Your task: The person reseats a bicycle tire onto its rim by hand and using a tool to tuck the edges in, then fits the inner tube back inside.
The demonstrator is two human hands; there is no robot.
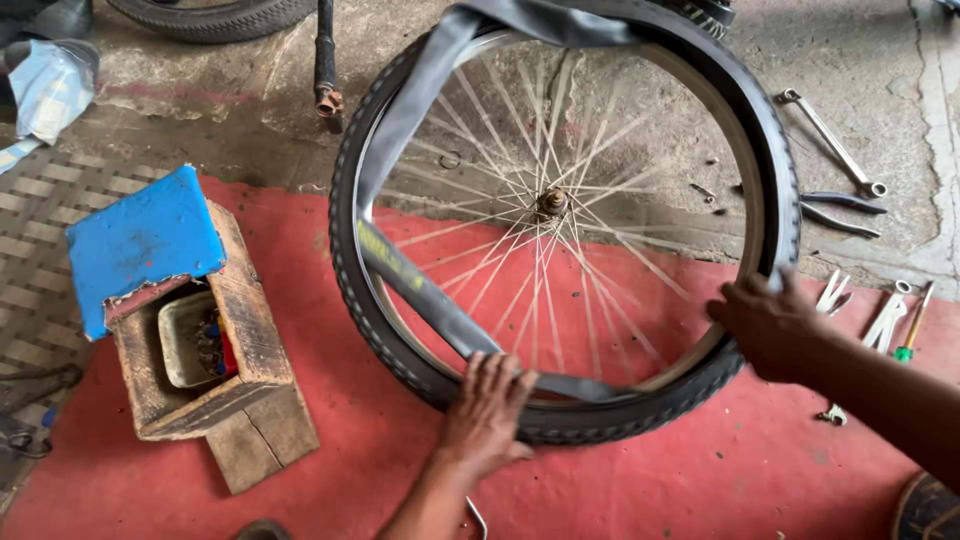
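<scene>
Item: wheel (551, 203), spoked, with tyre (790, 190) and inner tube (420, 290) partly out of it. It stands nearly upright on a red mat (330, 470), its top leaning away toward the concrete floor (640, 120).

Tyre: black, knobbly tread, seated round most of the rim (745, 160). Probably stiff at the bead and springy in the wall; grips well dry.

Inner tube: flat, limp, dark grey, draped from the top of the wheel down the left side and along the bottom inside the rim. Judged soft, light, easy to pinch or nick against the metal; best taken in a broad fold, not pulled at one spot.

Spokes: thin, bright, likely to bend if leaned on. Hold the wheel by tyre and rim, not by these.

Left hand (487, 405): laid over the tyre at the bottom, fingers (497, 372) spread and pressing on tube and rim edge, not closed round anything.

Right hand (768, 325): at the lower right of the tyre, fingers curled over its wall; how firm the hold is cannot be told.

Nearby: wooden box (245, 330) with a blue lid (145, 240), left of the wheel; spanner (832, 140), pliers (840, 212) and small tools (890, 320) to the right; a pump (326, 60) and a second tyre (215, 18) at the top.
</scene>
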